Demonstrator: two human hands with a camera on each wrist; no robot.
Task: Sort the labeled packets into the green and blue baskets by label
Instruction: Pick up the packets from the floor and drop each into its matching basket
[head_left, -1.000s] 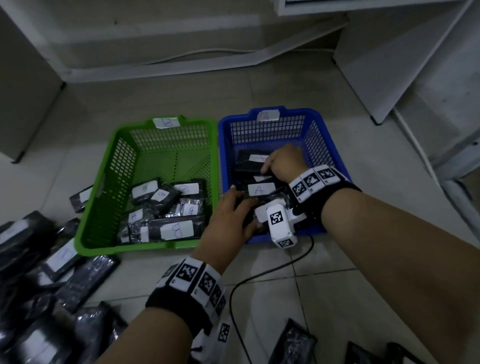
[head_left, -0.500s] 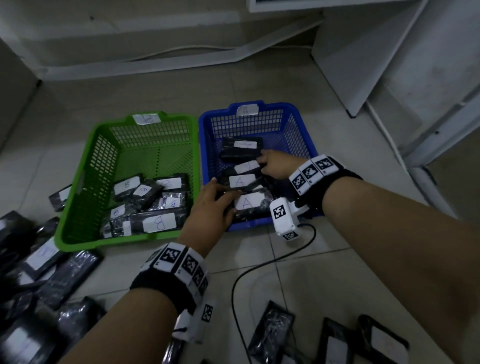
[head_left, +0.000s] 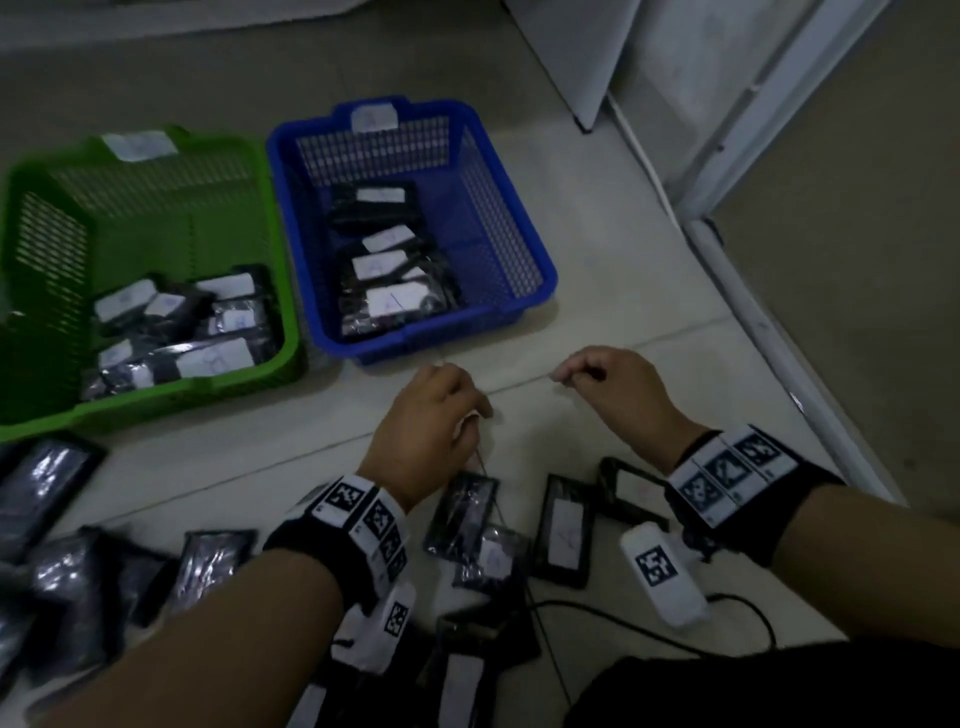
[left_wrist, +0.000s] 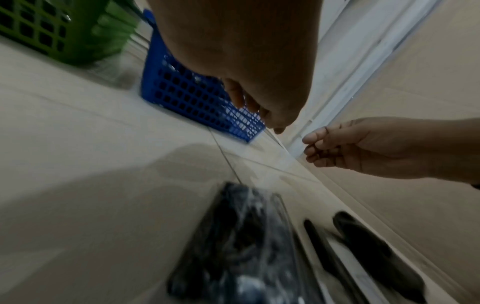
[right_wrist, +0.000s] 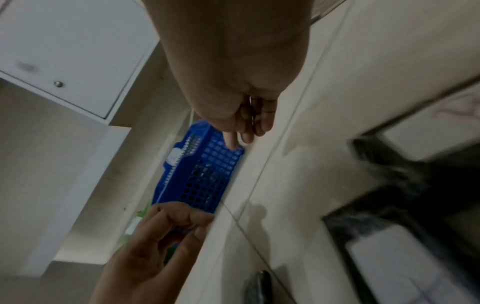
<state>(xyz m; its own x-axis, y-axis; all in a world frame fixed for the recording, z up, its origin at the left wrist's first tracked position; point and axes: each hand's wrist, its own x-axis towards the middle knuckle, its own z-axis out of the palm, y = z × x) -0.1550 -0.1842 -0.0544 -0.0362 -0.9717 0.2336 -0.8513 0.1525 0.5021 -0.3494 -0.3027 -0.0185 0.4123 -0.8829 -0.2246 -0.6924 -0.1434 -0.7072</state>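
The green basket (head_left: 156, 410) on the left holds several black packets (head_left: 208, 358) with white labels. Beside it, the blue basket (head_left: 540, 275) holds several more packets (head_left: 395, 301). Both hands hover over the floor tiles just in front of the blue basket. My left hand (head_left: 447, 405) has loosely curled fingers and holds nothing, which the right wrist view confirms (right_wrist: 176, 230). My right hand (head_left: 597, 379) is also loosely curled and empty, seen again in the left wrist view (left_wrist: 332, 148). Loose packets (head_left: 462, 514) (head_left: 563, 530) lie on the floor below the wrists.
A heap of black packets (head_left: 52, 571) covers the floor at the lower left. A black cable (head_left: 623, 618) runs across the tiles near my right wrist. A white cabinet (head_left: 587, 57) and a door frame (head_left: 753, 130) stand at the right.
Both hands have come out of the blue basket and pulled back toward me, empty. The view has tilted down, showing more loose packets near my wrists.
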